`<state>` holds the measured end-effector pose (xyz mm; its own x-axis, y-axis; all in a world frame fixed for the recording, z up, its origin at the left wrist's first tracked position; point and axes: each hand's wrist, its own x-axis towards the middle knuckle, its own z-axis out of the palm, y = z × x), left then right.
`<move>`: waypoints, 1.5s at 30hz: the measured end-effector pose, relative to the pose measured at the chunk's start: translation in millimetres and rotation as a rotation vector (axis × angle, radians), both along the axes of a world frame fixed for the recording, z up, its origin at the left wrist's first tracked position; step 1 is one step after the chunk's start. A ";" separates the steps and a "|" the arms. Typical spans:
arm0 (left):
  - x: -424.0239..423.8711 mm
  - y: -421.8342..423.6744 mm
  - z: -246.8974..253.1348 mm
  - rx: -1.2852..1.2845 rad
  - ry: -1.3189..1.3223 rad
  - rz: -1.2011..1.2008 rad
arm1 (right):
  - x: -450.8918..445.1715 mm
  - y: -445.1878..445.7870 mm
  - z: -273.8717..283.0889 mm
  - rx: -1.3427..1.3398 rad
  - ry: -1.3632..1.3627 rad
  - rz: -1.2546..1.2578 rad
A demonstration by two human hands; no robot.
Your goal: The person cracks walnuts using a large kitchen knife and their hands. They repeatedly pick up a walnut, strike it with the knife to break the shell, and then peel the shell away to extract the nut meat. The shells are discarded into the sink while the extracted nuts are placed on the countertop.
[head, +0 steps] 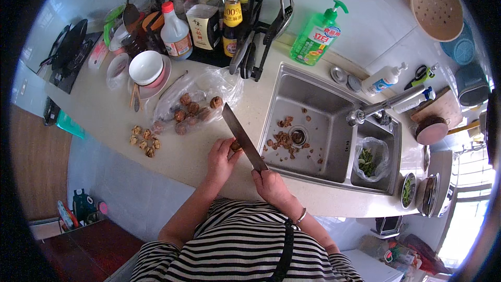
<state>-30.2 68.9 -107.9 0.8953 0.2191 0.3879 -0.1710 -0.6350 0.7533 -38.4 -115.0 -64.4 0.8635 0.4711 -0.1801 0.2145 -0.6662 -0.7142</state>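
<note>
My left hand (222, 160) holds a walnut (235, 146) between its fingertips, just above the pale countertop. In my right hand (271, 186) is the handle of a kitchen knife (244, 137); its broad blade slants up and left, passing close beside the walnut. Whether blade and nut touch, I cannot tell. Whole walnuts (193, 108) lie in and about an open clear plastic bag (227, 82) beyond my left hand. Farther left, several shelled walnut kernels (146, 134) rest in a small group on the counter. Broken shells (287, 139) are scattered around the drain of the steel sink.
To the right is the double sink (328, 141) with a faucet (372, 109) and a bag of green scraps (368, 160). Stacked bowls (146, 68), bottles (176, 33) and a black rack (260, 47) stand behind; green dish soap (316, 37) is behind the sink.
</note>
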 end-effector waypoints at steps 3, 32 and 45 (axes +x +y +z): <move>0.2 3.8 -1.3 0.049 -0.028 -0.011 | -1.0 5.2 9.3 -0.015 -0.022 -0.023; -2.9 -3.5 3.5 -0.013 -0.001 -0.028 | -4.7 -11.6 19.7 0.085 -0.128 -0.145; -2.5 -5.6 1.3 0.019 -0.052 -0.017 | -9.5 -6.8 13.1 0.218 -0.128 -0.083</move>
